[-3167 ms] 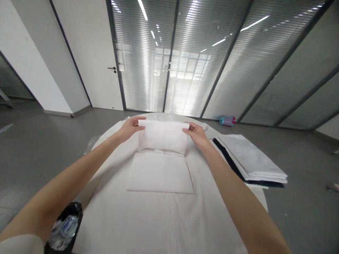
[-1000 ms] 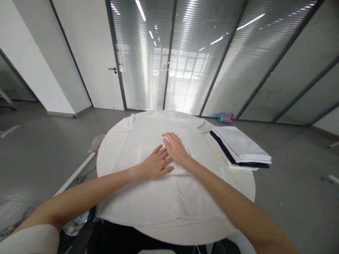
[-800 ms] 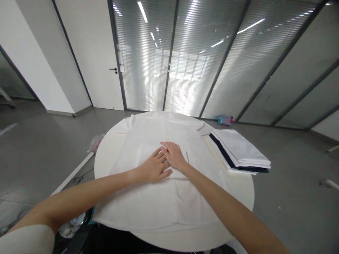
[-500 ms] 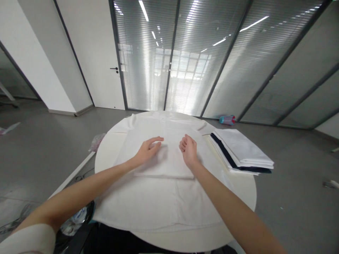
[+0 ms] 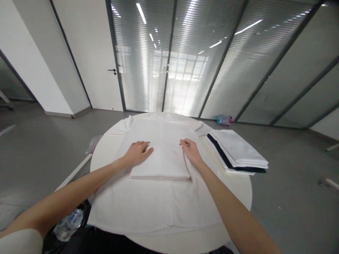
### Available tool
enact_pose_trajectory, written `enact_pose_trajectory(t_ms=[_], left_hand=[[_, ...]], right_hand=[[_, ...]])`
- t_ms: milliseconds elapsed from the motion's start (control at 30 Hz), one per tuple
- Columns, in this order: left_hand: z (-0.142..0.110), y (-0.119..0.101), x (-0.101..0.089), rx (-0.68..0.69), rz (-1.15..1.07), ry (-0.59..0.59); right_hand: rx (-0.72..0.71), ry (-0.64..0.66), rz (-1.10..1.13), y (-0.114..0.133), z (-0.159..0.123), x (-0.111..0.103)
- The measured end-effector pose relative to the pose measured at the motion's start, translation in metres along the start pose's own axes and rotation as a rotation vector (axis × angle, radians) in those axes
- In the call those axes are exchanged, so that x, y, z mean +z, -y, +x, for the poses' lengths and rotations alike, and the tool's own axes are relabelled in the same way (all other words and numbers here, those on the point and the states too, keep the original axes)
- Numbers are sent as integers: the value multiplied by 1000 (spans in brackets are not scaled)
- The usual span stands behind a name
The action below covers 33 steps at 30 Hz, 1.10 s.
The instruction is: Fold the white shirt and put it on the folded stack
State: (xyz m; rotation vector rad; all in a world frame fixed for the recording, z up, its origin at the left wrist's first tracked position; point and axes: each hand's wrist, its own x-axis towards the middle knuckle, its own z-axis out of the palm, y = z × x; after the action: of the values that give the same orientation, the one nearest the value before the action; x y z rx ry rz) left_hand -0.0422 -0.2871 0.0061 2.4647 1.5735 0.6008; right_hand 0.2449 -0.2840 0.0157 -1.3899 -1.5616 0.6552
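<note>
One open left grip (image 5: 135, 154) seemingly helps us steady the folded cloth (image 5: 164, 162) beside it; our right grip (image 5: 192, 151) pinches its edge.

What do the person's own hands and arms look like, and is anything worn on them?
Left hand and right hand are bare: no gloves, watch or bracelet visible. The left arm has a plain, pale, off-white sleeve ending near the elbow. No sleeve shows on the right arm.

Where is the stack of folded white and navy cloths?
In the head view, the cloth stack lies at the right edge of the round white table, right of the bare right hand.
</note>
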Motion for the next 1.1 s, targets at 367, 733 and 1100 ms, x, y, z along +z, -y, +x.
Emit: enact_pose_trajectory(t_ms=[367,733,1100], left_hand=[[37,38,-59,-93,-513,529],[26,30,-49,-301,-1148,252],[54,16,18,-182,-273,-30]], right_hand=[[26,308,-485,-20,1,-20],[293,210,335,-5,5,-32],[236,-28,-661,-45,17,-40]])
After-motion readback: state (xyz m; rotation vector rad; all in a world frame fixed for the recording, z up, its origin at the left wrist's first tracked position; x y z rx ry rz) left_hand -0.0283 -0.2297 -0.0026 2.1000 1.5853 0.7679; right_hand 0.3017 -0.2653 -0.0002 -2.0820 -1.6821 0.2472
